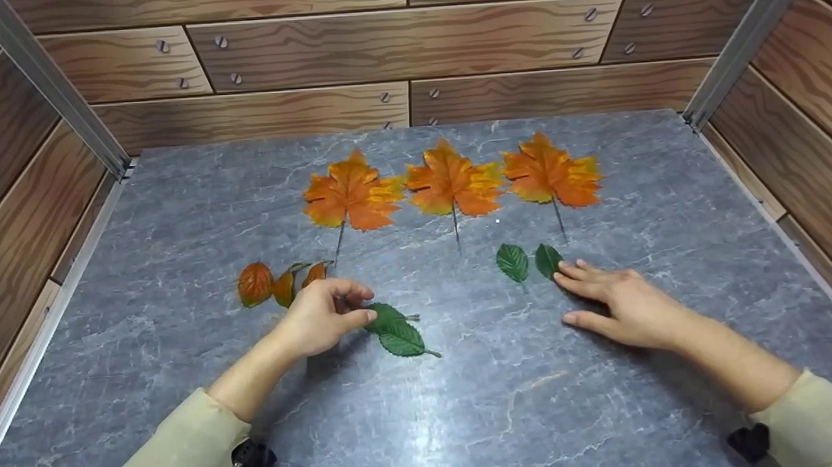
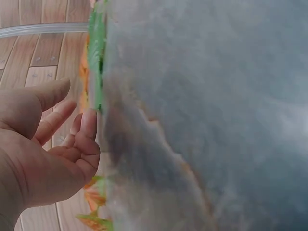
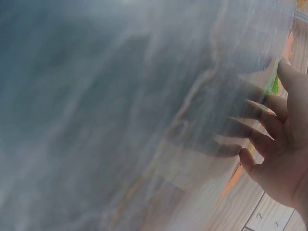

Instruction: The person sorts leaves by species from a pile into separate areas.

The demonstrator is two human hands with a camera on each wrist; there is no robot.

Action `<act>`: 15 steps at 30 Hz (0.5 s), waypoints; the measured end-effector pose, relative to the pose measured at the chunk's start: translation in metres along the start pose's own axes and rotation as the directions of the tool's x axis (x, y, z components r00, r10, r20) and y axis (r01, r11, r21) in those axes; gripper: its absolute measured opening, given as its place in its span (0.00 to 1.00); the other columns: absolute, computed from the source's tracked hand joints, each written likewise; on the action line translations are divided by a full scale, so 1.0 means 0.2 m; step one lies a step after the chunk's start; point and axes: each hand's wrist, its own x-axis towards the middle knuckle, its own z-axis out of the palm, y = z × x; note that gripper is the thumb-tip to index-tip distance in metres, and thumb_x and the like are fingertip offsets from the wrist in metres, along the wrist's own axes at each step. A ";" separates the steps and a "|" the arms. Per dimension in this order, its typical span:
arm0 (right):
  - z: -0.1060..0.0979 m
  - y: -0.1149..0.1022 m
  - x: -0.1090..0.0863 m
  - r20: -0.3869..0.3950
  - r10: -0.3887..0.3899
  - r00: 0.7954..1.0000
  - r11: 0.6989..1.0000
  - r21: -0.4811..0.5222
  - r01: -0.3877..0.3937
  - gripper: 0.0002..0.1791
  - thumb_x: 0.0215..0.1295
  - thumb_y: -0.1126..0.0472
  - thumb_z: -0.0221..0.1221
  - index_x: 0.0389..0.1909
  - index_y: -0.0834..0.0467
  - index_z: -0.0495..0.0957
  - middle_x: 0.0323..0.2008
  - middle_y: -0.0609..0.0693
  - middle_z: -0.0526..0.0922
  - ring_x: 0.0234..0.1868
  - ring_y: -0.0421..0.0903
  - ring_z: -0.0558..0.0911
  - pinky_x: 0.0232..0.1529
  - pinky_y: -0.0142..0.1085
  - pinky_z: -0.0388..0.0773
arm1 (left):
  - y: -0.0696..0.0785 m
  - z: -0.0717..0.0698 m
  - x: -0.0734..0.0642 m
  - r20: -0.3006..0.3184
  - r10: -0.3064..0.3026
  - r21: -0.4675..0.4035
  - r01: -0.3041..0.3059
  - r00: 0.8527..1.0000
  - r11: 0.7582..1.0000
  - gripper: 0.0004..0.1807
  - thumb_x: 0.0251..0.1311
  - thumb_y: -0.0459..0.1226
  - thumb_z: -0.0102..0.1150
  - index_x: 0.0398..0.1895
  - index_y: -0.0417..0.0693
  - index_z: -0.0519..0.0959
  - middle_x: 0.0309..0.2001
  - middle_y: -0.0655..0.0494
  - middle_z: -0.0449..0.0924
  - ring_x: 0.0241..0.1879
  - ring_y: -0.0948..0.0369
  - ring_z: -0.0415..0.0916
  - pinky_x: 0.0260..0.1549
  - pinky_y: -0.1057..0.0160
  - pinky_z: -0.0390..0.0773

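Observation:
In the head view my left hand (image 1: 318,318) hovers over the tabletop, its thumb tip at the edge of a green leaf (image 1: 383,315). A second green leaf (image 1: 401,339) overlaps that one, both stems pointing right. The left wrist view shows my left hand (image 2: 50,154) with thumb and loosely bent fingers apart, nothing between them. My right hand (image 1: 626,304) lies low over the table, fingers extended. Its fingertips reach the edge of another green leaf (image 1: 547,260), and a matching green leaf (image 1: 512,262) lies just left of that.
Three orange maple leaves (image 1: 454,182) lie in a row at the back, stems toward me. Smaller orange-brown leaves (image 1: 255,284) lie left, partly hidden behind my left hand. Wood-patterned walls (image 1: 406,45) and metal posts (image 1: 748,45) bound the grey marbled table (image 1: 468,416).

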 end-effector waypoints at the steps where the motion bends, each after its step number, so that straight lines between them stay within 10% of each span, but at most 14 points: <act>1: 0.00 0.00 0.00 -0.001 -0.001 1.000 1.000 0.000 0.001 0.38 0.77 0.39 0.61 0.78 0.56 0.70 0.79 0.54 0.66 0.77 0.60 0.67 0.70 0.69 0.61 | -0.01 0.01 0.00 -0.005 0.000 0.005 0.000 1.000 1.000 0.13 0.65 0.34 0.73 0.51 0.39 0.88 0.41 0.52 0.87 0.36 0.59 0.79 0.37 0.62 0.79; 15: 0.00 0.00 0.00 0.004 0.000 1.000 1.000 -0.007 0.000 0.38 0.77 0.38 0.60 0.79 0.55 0.69 0.79 0.53 0.65 0.78 0.60 0.66 0.70 0.69 0.62 | -0.04 0.06 0.01 -0.086 0.020 0.188 -0.003 0.996 0.982 0.15 0.57 0.34 0.80 0.48 0.44 0.90 0.40 0.53 0.80 0.33 0.62 0.74 0.37 0.61 0.75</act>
